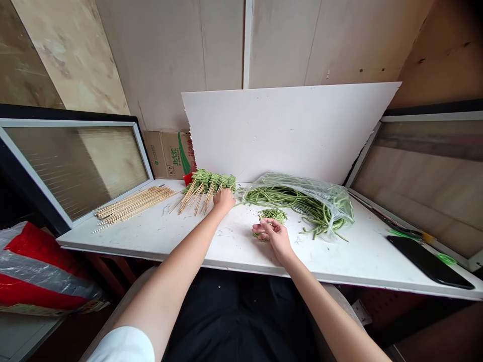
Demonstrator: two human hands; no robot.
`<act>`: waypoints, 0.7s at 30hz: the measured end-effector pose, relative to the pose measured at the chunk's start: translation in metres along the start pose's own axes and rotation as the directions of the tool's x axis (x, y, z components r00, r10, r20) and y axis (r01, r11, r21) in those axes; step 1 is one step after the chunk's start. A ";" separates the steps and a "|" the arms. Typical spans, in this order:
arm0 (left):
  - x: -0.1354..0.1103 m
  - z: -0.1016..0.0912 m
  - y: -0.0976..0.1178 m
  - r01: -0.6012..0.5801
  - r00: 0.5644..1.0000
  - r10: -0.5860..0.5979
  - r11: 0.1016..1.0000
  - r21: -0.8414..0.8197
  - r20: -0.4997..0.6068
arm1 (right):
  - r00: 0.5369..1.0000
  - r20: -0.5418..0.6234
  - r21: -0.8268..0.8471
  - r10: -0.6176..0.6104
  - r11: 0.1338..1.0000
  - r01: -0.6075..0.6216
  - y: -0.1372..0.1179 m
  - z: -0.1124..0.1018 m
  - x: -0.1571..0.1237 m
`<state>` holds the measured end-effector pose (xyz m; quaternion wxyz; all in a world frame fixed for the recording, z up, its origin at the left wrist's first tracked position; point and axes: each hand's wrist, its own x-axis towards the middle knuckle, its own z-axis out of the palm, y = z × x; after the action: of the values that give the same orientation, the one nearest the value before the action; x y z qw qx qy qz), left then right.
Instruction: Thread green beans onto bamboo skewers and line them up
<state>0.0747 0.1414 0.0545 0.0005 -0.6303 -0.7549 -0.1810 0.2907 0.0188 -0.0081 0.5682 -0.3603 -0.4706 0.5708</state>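
Note:
My left hand is closed at the right end of a pile of green bean skewers, its fingers turned away so what they hold is hidden. The wooden stick ends of that pile point toward me. Over a small heap of cut bean pieces is my right hand, palm partly up and fingers apart. A few green bits show beside its fingertips. Behind it, long green beans lie in a clear plastic bag, their ends spilling out. Bare bamboo skewers lie at the left of the white table.
A white board leans at the back beside a cardboard box. Framed glass panels flank the table. At right lie a black phone and scissors. A red and silver bag is at lower left.

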 end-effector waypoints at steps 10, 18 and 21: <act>0.023 0.030 0.018 0.011 0.999 -0.016 0.994 0.106 0.038 | 1.000 0.011 0.010 -0.004 1.000 0.004 0.003 0.000 0.000; 0.028 0.040 0.011 0.072 0.996 -0.076 0.993 0.094 0.048 | 1.000 0.023 0.015 0.010 1.000 -0.010 0.004 -0.001 0.001; 0.028 0.035 0.011 0.081 0.995 -0.085 0.994 0.071 0.051 | 1.000 0.021 0.009 0.010 1.000 -0.010 0.004 -0.001 0.002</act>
<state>0.0869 0.1795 0.0311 -0.0057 -0.6026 -0.7861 -0.1377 0.2906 0.0209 -0.0125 0.5620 -0.3543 -0.4720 0.5795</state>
